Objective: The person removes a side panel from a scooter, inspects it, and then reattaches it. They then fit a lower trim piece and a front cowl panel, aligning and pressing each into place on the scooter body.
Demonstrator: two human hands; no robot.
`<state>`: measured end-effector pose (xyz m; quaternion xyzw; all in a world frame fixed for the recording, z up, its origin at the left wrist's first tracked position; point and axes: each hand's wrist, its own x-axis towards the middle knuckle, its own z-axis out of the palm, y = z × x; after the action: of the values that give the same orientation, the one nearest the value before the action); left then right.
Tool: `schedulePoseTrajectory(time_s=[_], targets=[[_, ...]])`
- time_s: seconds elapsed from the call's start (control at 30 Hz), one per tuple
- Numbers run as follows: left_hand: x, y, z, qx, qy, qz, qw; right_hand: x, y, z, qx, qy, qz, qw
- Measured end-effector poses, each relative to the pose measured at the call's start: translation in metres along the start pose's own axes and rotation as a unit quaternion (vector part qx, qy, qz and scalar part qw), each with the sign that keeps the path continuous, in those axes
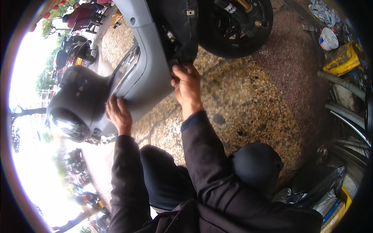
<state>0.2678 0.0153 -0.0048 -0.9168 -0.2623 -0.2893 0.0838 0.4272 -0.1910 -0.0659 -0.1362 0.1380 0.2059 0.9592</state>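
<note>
A scooter's grey front panel stretches from the top of the view down to the rounded headlight end. My left hand lies on this panel beside the long clear lamp, its fingers stretched over the surface and the thumb apart. Further right, my right hand is closed at the panel's lower edge, where the grey shell meets a black inner plastic part. Its curled fingertips are partly hidden there. The headlight is at the left end of the scooter.
The scooter's black wheel is at the top right of the panel. Along the right side lie a yellow plastic piece, a white tub and several metal tubes. Other parked scooters stand at the left.
</note>
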Motion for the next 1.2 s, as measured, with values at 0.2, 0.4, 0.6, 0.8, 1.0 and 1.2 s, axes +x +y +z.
schedulePoseTrajectory(time_s=[0.2,0.4,0.6,0.8,1.0,1.2], targets=[[-0.002,0.0,0.0,-0.009,0.001,0.002,1.0,0.001,-0.003,0.001,-0.02,0.011,0.007,1.0],[0.002,0.006,-0.005,0.0,-0.01,-0.009,1.0,0.003,-0.002,0.005,-0.061,0.049,0.006,0.997],[-0.073,0.048,-0.007,-0.1,0.042,-0.214,0.971,0.012,0.004,-0.008,-0.113,0.021,0.003,0.993],[-0.108,0.021,0.044,-0.578,0.088,-0.591,0.556,0.026,0.003,-0.022,-0.09,-0.027,0.011,0.995],[-0.104,-0.022,0.043,-0.719,0.193,-0.582,0.328,0.036,-0.01,-0.028,-0.126,-0.029,0.024,0.991],[-0.102,-0.048,0.055,-0.763,0.3,-0.521,0.238,0.049,-0.03,-0.035,-0.193,-0.058,0.007,0.979]])
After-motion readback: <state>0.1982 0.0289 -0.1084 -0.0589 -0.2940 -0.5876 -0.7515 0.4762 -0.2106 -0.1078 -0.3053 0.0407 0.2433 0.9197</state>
